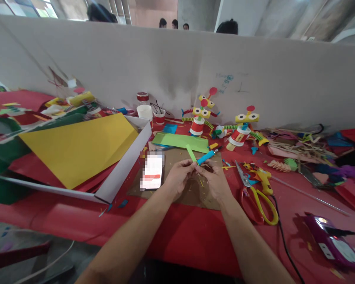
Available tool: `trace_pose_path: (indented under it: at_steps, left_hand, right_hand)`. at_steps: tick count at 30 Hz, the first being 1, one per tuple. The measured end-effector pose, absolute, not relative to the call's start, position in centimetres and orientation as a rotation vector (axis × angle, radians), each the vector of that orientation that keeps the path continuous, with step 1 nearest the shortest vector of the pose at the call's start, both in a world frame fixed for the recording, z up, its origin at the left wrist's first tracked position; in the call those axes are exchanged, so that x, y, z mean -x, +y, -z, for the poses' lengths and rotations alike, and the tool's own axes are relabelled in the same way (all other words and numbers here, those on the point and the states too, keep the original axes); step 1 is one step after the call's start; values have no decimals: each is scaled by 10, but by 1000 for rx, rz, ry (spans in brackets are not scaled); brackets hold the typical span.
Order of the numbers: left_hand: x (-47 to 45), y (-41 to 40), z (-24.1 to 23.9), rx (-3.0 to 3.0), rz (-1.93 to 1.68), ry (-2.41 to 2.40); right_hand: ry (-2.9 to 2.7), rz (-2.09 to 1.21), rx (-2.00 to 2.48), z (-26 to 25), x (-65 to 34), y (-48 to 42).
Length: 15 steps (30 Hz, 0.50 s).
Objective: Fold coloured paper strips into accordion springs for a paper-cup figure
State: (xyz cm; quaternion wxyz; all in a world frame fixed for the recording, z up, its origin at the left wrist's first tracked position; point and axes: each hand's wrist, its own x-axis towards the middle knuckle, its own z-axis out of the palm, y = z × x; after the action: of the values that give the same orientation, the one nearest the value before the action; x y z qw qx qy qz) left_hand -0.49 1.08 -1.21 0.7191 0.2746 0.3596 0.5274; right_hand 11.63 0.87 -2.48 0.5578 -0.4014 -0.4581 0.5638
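Note:
My left hand [180,174] and my right hand [213,177] meet over a brown cardboard mat [195,193] on the red table [180,232]. Both pinch the lower end of a narrow light-green paper strip [191,153] that sticks up and away from the fingers. A blue craft knife [207,156] lies just beyond my right hand. A phone [152,171] rests on the mat to the left of my left hand. Red-and-yellow scissors [256,195] lie right of my right hand.
A white box lid [127,165] with yellow paper [79,148] fills the left. A green sheet [180,141], two paper-cup figures [198,118] [241,128], a yellow glue gun [262,175] and paper scraps [307,150] lie behind. A grey partition [177,67] stands behind; people's heads show above it.

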Motion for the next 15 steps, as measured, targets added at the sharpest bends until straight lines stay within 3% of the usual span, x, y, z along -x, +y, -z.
trace_pose_path:
  at_steps: [15]
  left_hand:
    - [18, 16, 12, -523, -987, 760]
  right_hand:
    - [-1619, -794, 1028, 22, -135, 14]
